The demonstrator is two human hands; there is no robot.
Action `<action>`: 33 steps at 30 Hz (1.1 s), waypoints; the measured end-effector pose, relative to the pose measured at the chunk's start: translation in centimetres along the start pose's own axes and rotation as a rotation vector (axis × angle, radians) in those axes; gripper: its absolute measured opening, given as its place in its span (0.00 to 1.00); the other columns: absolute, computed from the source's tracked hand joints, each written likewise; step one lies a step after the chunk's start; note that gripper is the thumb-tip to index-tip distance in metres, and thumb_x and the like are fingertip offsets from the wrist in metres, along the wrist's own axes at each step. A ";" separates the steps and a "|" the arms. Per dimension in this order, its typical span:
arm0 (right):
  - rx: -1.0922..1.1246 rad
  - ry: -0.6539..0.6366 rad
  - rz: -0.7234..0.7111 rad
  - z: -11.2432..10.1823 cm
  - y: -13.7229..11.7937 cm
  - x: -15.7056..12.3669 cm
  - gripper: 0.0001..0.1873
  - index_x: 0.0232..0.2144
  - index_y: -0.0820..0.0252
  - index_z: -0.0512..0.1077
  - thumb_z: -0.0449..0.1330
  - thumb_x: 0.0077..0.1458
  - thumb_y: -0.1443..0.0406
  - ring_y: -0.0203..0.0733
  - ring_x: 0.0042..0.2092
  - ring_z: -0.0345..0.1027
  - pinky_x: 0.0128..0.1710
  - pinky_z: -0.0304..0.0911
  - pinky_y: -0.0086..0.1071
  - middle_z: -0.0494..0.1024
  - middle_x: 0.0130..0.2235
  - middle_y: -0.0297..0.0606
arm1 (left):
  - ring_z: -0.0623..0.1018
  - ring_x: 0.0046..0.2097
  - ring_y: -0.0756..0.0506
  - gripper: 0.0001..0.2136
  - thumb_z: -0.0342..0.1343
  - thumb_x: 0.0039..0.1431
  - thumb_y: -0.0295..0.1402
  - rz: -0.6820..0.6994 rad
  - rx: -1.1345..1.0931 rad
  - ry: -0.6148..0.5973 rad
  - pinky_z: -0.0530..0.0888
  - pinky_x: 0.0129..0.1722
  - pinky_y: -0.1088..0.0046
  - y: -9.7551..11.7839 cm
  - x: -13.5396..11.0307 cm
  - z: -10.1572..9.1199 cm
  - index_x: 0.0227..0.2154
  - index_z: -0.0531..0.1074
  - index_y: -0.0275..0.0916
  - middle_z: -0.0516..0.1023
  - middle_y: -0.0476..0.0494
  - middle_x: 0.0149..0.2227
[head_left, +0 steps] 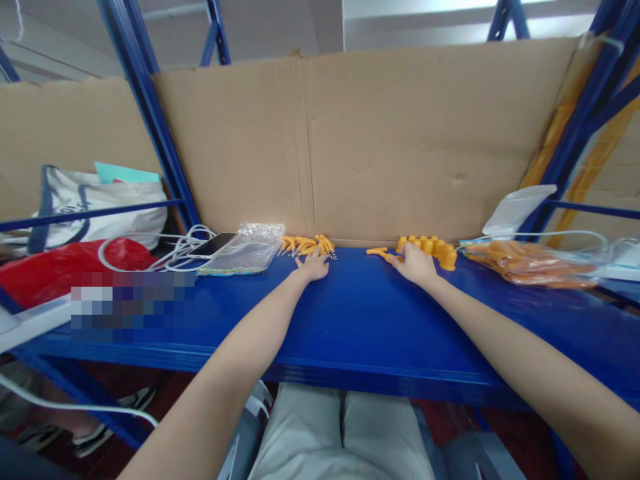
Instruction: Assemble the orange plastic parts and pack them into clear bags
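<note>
My left hand (pixel 314 266) reaches palm-down to the near edge of a pile of small orange branched pieces (pixel 303 243), its fingers apart. Small shiny metal bits lie among these pieces. To the right, my right hand (pixel 416 265) rests at a group of short orange cylindrical pieces (pixel 447 256), which stand close together in rows. Its thumb points left and touches or lies beside a loose orange stick-like piece (pixel 377 251). The fingers point forward over the cylinders and partly hide them. Neither hand visibly lifts anything.
Both forearms cross the blue tabletop (pixel 360 333), backed by a cardboard panel (pixel 380 147). Left are a clear plastic bag (pixel 243 257), a phone (pixel 214 245), white cables (pixel 175 248) and a red bag (pixel 75 267). At right lies a bag of orange pieces (pixel 530 263) near a blue post (pixel 565 153).
</note>
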State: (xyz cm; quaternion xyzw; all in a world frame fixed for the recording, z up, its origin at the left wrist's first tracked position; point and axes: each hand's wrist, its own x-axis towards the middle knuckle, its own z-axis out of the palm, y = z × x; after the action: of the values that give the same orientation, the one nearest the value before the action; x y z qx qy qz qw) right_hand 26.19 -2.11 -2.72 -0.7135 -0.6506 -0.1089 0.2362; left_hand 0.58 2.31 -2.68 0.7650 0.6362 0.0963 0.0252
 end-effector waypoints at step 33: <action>-0.006 -0.212 -0.113 0.3 -1.8 -1.2 0.18 0.51 0.60 0.65 0.50 0.60 0.62 0.52 0.56 0.62 0.52 0.60 0.47 0.68 0.56 0.49 | 0.62 0.62 0.39 0.16 0.42 0.64 0.36 0.173 0.100 0.062 0.57 0.59 0.48 1.1 -0.4 0.0 0.52 0.66 0.42 0.64 0.38 0.61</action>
State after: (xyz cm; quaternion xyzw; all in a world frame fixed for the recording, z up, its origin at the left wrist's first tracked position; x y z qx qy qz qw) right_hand 24.19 -2.91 -3.19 -0.6837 -0.7110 -0.0478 0.1574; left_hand 1.53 1.70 -2.55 0.8141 0.5722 0.0900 -0.0412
